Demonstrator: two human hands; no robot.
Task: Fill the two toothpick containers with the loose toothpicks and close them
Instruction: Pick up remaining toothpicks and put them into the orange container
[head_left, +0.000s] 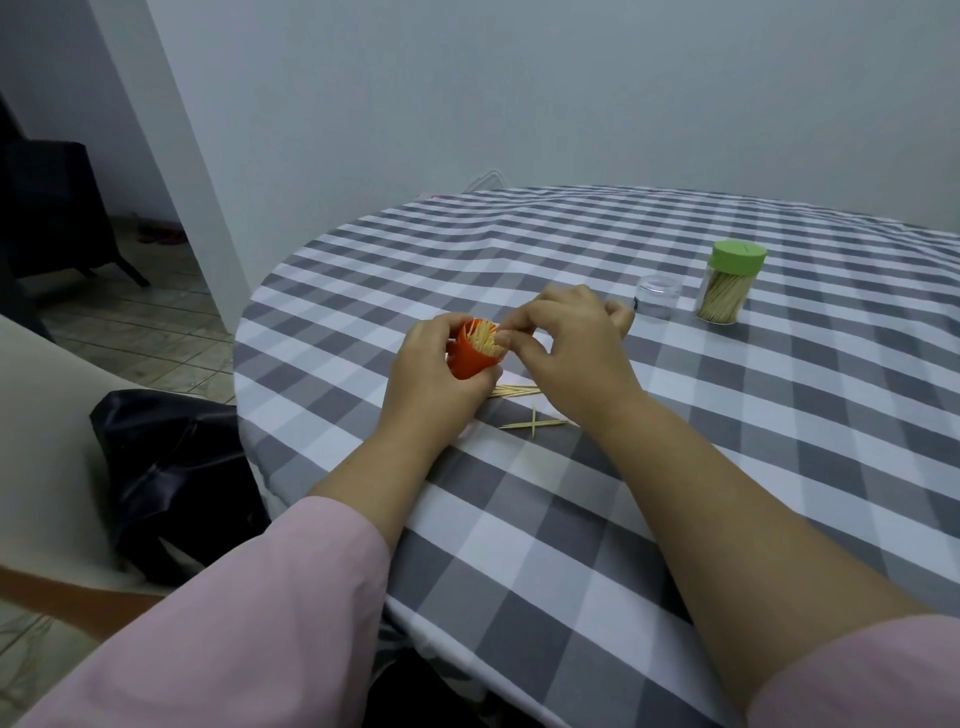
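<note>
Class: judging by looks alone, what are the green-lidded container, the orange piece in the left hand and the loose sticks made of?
Green-lidded clear container: probably glossy transparent plastic; the sticks show through.
Orange piece: likely opaque, smooth plastic.
Loose pale sticks: apparently bare matte wood or bamboo.

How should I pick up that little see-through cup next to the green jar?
Probably by its round side wall, with the hands coming from above or from your side. The see-through cup stands upright and apart from the green-lidded jar, so fingers fit on both sides. It is short, so pinch low and gently.
</note>
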